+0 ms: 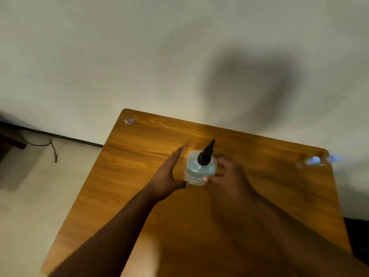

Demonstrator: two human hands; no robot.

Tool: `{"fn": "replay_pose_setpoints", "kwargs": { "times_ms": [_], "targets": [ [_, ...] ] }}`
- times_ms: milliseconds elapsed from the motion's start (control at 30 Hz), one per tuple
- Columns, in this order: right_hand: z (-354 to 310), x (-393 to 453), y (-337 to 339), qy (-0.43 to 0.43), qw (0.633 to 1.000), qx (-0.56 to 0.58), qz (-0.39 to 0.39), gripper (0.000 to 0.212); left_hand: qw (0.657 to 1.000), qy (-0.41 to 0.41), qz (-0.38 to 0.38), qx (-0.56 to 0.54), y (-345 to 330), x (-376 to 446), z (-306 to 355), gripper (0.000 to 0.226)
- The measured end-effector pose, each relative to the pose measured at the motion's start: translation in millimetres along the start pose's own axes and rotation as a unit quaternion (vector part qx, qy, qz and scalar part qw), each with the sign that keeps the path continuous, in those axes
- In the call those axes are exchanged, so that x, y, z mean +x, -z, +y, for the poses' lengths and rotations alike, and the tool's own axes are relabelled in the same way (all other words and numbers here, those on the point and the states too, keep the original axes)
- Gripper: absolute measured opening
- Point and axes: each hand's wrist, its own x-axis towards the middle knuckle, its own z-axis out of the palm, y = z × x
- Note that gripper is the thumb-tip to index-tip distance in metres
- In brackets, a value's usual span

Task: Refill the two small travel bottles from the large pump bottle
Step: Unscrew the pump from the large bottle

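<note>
At the far left a dark cable lay on the pale floor by the wall. Next came the wooden table. A small sticker sat near its far left corner.

The left hand was on the table, just left of the big bottle. Its fingers were straight and pointed away from the person. The palm faced the bottle. Only the bottom of the hand seemed to touch the bottle, near its base. It was not wrapped around it.

The pump bottle stood up on the table, about in the middle from left to right. It was clear, with light blue stuff inside and a white label on the near side. Its long way ran straight up and down. The black pump sat on top, and its pointed spout aimed away from the person, toward the wall and a bit to the right.

The right hand held the bottle from the right. Its fingers curled round the side, and the thumb pressed on the front.

Far to the right, near the table's edge, were small blurry blue things. I could not tell what they were.
</note>
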Motion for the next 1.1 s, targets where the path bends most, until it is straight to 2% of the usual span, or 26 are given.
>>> {"fn": "replay_pose_setpoints", "kwargs": {
  "times_ms": [100, 167, 267, 533, 633, 733, 867, 1033, 1100],
  "targets": [
    [21, -61, 28, -0.018, 1.000, 0.002, 0.022, 0.077, 0.998, -0.014, -0.055, -0.016, -50, -18, 18, 0.103],
    [32, -93, 43, -0.031, 0.999, 0.007, 0.041, 0.079, 0.995, -0.021, -0.091, -0.020, -78, -26, 31, 0.087],
    [48, -131, 56, -0.046, 0.998, 0.014, 0.043, 0.080, 0.994, -0.020, -0.100, -0.031, -112, -41, 42, 0.069],
    [65, -163, 64, -0.029, 0.999, -0.017, 0.028, 0.079, 0.994, -0.052, -0.098, -0.008, -151, -63, 50, 0.068],
    [58, -162, 64, -0.029, 0.994, -0.063, 0.081, 0.083, 0.994, -0.060, -0.091, 0.027, -154, -66, 56, 0.076],
    [43, -159, 68, -0.012, 0.989, -0.051, 0.141, 0.067, 0.992, -0.074, -0.102, 0.028, -156, -68, 64, 0.084],
    [35, -156, 68, 0.019, 0.988, -0.107, 0.109, 0.042, 0.989, -0.097, -0.104, 0.052, -154, -68, 69, 0.079],
    [26, -145, 62, 0.021, 0.986, -0.128, 0.102, 0.031, 0.984, -0.108, -0.110, 0.092, -141, -59, 71, 0.081],
    [23, -141, 62, 0.034, 0.989, -0.125, 0.071, 0.031, 0.984, -0.102, -0.116, 0.088, -135, -56, 70, 0.083]
  ]
}}
